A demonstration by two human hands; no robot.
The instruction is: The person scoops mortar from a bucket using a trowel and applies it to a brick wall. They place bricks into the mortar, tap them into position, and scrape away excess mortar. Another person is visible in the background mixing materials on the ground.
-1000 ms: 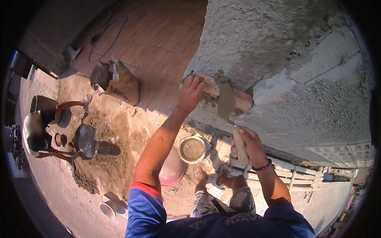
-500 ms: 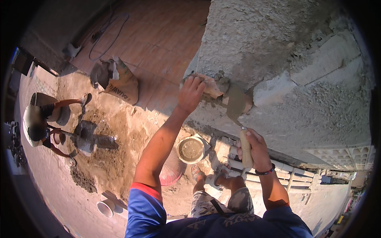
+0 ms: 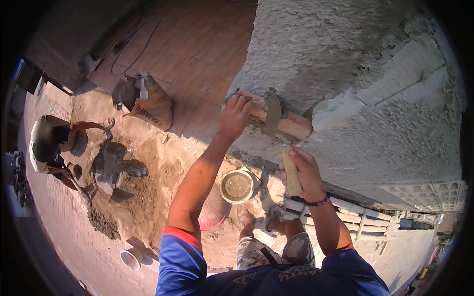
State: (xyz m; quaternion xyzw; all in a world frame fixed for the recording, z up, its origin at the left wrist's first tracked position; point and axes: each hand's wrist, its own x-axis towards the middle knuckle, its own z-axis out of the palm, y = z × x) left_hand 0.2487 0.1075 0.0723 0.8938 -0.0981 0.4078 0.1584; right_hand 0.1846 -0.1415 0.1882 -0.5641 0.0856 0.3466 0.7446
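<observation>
My right hand (image 3: 307,175) is closed around the wooden handle of a trowel (image 3: 292,175). Its blade, coated in wet grey mortar, lies against the middle of a row of reddish brick (image 3: 295,124) at the foot of a rough plastered wall (image 3: 316,54). At the left end of that brickwork, the fingers of my left hand (image 3: 235,117) are curled over a brick (image 3: 257,106). Whether this is one long brick or two is hidden by the blade. A dab of mortar sits behind the blade.
A bucket of mortar (image 3: 237,186) stands by my feet, beside a reddish round object (image 3: 214,209). Left are an open paper sack (image 3: 150,108), a tipped bucket (image 3: 131,258) and a bending person (image 3: 47,145) beside a sand heap (image 3: 106,217). Pale poles (image 3: 355,219) lie right.
My right hand and the trowel have moved left and slightly up, uncovering the right end of the brick. My left hand has barely shifted. The person at left has pulled the tool closer.
</observation>
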